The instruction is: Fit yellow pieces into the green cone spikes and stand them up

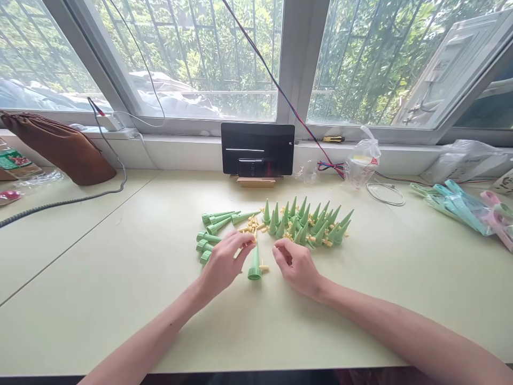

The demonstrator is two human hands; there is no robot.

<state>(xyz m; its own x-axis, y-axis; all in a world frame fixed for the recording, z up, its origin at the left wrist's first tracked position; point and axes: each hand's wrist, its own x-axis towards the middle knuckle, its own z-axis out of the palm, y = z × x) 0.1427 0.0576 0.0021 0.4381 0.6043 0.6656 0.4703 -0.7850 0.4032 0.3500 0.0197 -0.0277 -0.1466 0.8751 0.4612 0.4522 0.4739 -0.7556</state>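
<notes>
Leftmost on the worktop (256,334), loose cones (217,227) lay on their sides, seemingly still to be fitted. The left hand (226,258) had its grip narrow at the tip of a single cone (255,262); whether it pinched anything could not be told. Behind that lay yellow pegs (251,224), with a lone peg (264,267) near its base. The right hand (298,266), grip loosely curled and contents hidden, was near the single cone but apart. Beyond, standing cones (304,233) with pegs looked finished, outnumbering the rest.
</notes>
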